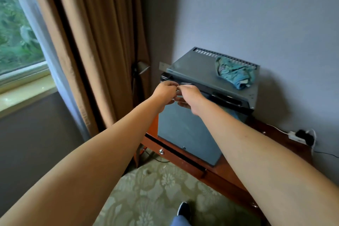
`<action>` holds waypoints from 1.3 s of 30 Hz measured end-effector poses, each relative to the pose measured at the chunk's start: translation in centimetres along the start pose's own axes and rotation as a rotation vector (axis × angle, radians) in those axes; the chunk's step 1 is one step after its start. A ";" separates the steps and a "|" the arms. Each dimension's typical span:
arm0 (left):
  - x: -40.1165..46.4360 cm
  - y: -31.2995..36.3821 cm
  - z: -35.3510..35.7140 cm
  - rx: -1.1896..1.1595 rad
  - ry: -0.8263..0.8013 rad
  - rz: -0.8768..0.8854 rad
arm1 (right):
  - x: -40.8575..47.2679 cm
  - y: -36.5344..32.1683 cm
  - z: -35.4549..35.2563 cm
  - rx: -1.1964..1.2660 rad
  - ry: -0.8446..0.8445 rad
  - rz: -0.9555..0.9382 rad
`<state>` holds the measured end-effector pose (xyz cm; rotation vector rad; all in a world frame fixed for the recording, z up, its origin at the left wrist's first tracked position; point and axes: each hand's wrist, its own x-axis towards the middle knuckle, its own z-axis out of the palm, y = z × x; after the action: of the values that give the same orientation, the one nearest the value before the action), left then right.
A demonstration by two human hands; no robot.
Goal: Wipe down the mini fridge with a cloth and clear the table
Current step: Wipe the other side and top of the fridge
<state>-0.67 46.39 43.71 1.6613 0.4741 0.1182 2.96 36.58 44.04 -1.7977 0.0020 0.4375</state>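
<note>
The grey mini fridge [190, 134] stands on a reddish wooden table [225, 170] against the wall, its door closed. A crumpled blue-green cloth [235, 74] lies on the fridge's top near the rear vent slots, with neither hand on it. My left hand [166, 91] and my right hand [190, 97] meet in front of the upper left of the fridge door, just below its dark top strip. Their fingers are curled and touch each other. Whether they pinch something small is hidden by the hands and the blur.
A tan curtain [95, 51] hangs just left of the fridge, beside a window [16, 29]. A white power strip with a black plug [300, 136] lies on the table's right end, by the wall. Patterned carpet [156, 189] covers the floor, where my shoe [183, 208] shows.
</note>
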 end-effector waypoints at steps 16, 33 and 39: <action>6.2 9.1 14.3 0.141 -0.139 0.095 | 6.9 -4.0 -19.4 -0.355 0.334 -0.401; 12.5 12.2 23.8 0.251 0.022 0.041 | 16.4 -1.9 -25.6 -1.050 0.157 -0.348; 13.0 13.7 26.9 0.192 -0.074 0.099 | 16.7 -1.6 -29.4 -0.766 0.283 -0.372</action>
<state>23.69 25.33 50.27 1.8718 0.3555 0.0859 27.43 13.32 46.65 -2.5309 -0.3375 -0.1171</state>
